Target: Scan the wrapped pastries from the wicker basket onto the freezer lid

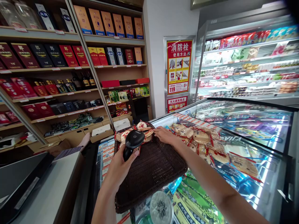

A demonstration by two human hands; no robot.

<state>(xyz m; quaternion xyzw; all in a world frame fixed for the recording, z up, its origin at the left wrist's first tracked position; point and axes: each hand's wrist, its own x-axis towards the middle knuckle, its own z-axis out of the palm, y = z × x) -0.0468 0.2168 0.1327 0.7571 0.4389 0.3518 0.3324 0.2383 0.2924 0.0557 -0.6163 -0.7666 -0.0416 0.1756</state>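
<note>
My left hand (120, 166) is wrapped round the grip of a black barcode scanner (132, 141), its head aimed at the far end of a dark brown woven basket (149, 171). The basket lies on the glass lid of a chest freezer (245, 137). My right hand (164, 135) reaches across to the basket's far rim, fingers curled on one of several round wrapped snack packs (144, 130) piled there. More such packs (203, 140) are spread over the freezer lid to the right.
A grey counter (46, 193) runs along the left. Wooden shelves (70, 68) with boxed bottles fill the left wall. An open chiller (247, 62) stands at the back right, beside a red fire-hydrant notice (178, 67). A round clear lid (161, 207) sits near the basket.
</note>
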